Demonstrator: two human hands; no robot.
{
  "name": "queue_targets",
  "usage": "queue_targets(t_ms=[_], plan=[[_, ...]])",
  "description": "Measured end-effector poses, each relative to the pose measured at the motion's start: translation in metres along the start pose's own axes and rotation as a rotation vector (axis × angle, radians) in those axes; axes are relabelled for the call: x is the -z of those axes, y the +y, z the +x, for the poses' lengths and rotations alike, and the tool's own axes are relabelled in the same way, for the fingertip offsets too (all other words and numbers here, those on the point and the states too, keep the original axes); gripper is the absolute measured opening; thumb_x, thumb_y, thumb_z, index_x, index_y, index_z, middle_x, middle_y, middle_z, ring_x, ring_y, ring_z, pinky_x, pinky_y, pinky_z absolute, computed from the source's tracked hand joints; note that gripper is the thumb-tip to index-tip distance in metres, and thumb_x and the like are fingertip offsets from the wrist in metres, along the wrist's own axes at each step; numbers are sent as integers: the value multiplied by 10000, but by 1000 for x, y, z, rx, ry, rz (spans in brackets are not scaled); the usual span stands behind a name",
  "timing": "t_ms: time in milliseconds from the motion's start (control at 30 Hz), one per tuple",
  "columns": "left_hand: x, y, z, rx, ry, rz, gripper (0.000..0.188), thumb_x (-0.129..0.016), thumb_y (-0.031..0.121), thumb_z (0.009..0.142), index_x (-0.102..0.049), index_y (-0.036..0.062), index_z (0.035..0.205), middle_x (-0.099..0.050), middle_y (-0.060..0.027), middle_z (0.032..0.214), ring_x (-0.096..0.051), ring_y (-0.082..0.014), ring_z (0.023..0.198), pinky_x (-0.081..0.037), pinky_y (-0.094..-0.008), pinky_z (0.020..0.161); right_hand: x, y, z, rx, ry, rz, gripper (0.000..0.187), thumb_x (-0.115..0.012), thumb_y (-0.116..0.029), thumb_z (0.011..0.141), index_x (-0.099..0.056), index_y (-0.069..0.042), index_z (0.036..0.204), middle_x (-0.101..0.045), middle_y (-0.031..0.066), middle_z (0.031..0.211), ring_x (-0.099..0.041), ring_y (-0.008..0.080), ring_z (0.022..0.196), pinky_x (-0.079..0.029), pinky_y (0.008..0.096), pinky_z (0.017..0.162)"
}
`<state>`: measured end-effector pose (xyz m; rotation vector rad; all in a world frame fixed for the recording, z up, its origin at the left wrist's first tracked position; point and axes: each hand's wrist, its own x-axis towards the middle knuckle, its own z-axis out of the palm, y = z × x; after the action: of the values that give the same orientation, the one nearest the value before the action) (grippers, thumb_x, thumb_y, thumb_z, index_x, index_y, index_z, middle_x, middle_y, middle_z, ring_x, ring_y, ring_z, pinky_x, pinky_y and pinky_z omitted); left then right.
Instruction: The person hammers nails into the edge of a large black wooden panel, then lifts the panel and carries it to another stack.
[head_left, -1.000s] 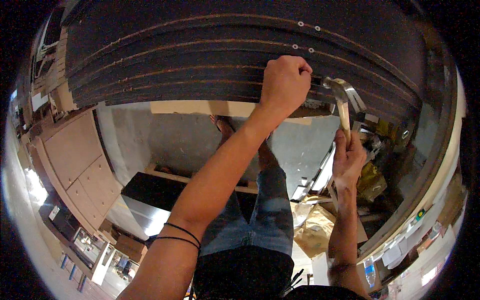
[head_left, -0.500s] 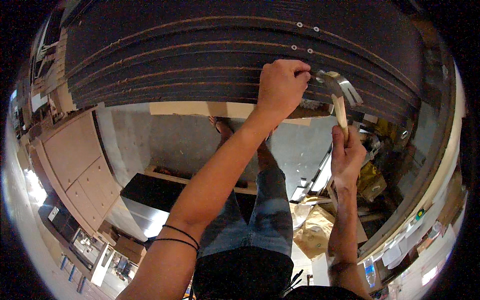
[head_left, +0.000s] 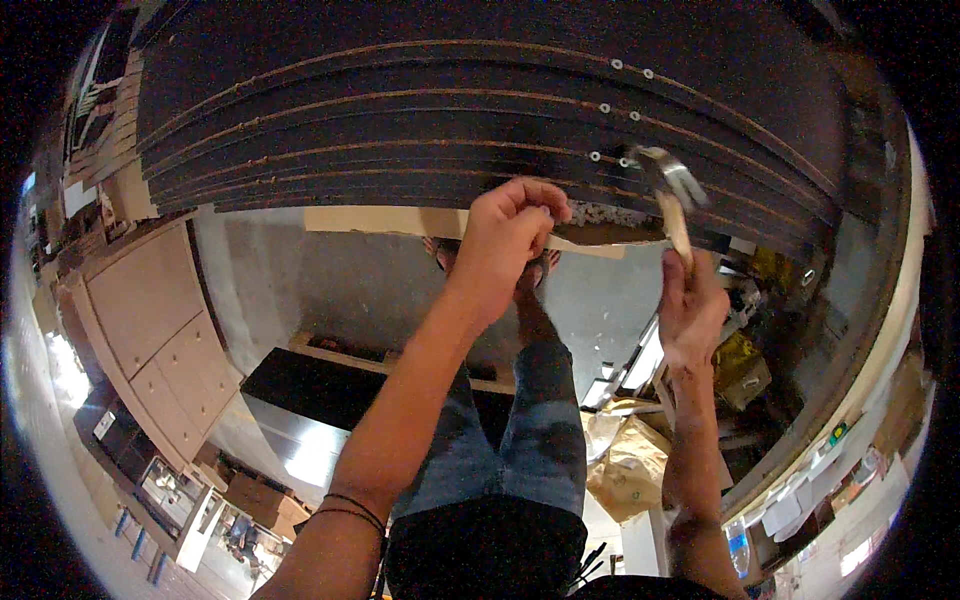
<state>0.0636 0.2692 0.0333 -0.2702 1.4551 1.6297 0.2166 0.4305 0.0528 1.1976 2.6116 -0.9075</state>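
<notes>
My right hand [head_left: 693, 310] grips the pale wooden handle of a claw hammer [head_left: 676, 220]. Its shiny metal head, slightly blurred, is beside a small white round fitting [head_left: 624, 162] on a dark panel edge. My left hand [head_left: 512, 228] is closed, with thumb and fingertips pressed together; I cannot make out anything between them. It hovers at the near side of the stacked dark panels [head_left: 400, 120], just left of an open cardboard box [head_left: 620, 236] holding many small whitish pieces. More white round fittings [head_left: 605, 108] sit in pairs on the stepped panels.
A pale cabinet with drawers [head_left: 155, 340] stands at the left. On the floor lie a black-topped box [head_left: 310, 385] near my legs and crumpled brown paper [head_left: 630, 465] at the right. A cluttered bench edge [head_left: 840, 400] curves along the right side.
My left hand has drawn back from the panel edge toward the box, uncovering another pair of white fittings. The hammer has shifted slightly left, still in my right hand.
</notes>
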Motion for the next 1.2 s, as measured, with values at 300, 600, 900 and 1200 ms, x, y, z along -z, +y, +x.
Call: queue_targets(t_ms=[300, 600, 900, 1200], plan=[[14, -24, -10, 76, -90, -32, 154, -542, 222, 919, -622, 90, 918, -569, 29, 677, -428, -18, 532, -299, -171, 456, -6, -6, 2, 67, 84, -1, 191, -582, -217, 903, -548, -30, 889, -550, 155, 606, -531, 221, 489, -423, 357, 482], [15, -24, -10, 82, -52, -43, 150, -580, 205, 905, -606, 68, 850, -558, 17, 661, -432, -29, 525, -310, -177, 461, -3, -8, 3, 64, 82, -143, 118, -586, -182, 892, -556, -68, 896, -553, 180, 597, -557, 263, 513, -425, 360, 492], [15, -25, -8, 63, -46, -111, 126, -567, 221, 912, -618, 107, 893, -574, 33, 682, -421, -12, 524, -294, -168, 436, -12, -16, -3, 6, 51, -39, 220, -530, -213, 931, -541, -2, 867, -470, 79, 539, -399, 108, 520, -366, 297, 484], [6, -22, 2, 25, -83, -80, 201, -575, 173, 897, -642, 54, 1044, -663, -17, 794, -457, -12, 544, -333, -160, 474, -39, -8, -40, -213, 96, 71, 315, -518, -323, 929, -507, -27, 826, -538, 167, 596, -531, 305, 517, -418, 416, 509]])
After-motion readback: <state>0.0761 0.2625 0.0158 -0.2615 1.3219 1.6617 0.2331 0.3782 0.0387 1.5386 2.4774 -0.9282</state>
